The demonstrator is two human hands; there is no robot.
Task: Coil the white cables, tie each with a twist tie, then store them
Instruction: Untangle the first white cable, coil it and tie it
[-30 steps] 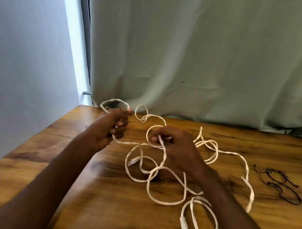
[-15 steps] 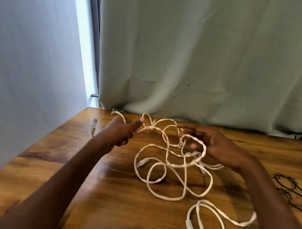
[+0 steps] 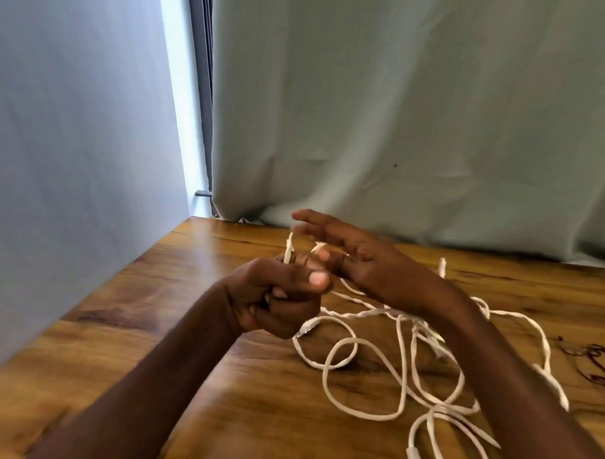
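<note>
Loose white cables (image 3: 388, 373) lie tangled on the wooden table (image 3: 220, 391), with clear plugs at their ends. My left hand (image 3: 285, 294) is raised above the table, fingers curled round a strand of white cable that sticks up out of the fist. My right hand (image 3: 355, 258) hovers just behind and to the right of it, fingers spread and mostly straight, touching the cable near the left fist. Whether it pinches the strand is blurred. Dark twist ties (image 3: 594, 363) lie at the table's right edge.
A pale green curtain (image 3: 400, 129) hangs along the back of the table. A grey wall (image 3: 74, 152) runs close along the left side. Bare wood lies at the front left of the table.
My hands have come together: the left rose and drew right with its strand, the right moved left up to it. The cable loops on the table shifted right.
</note>
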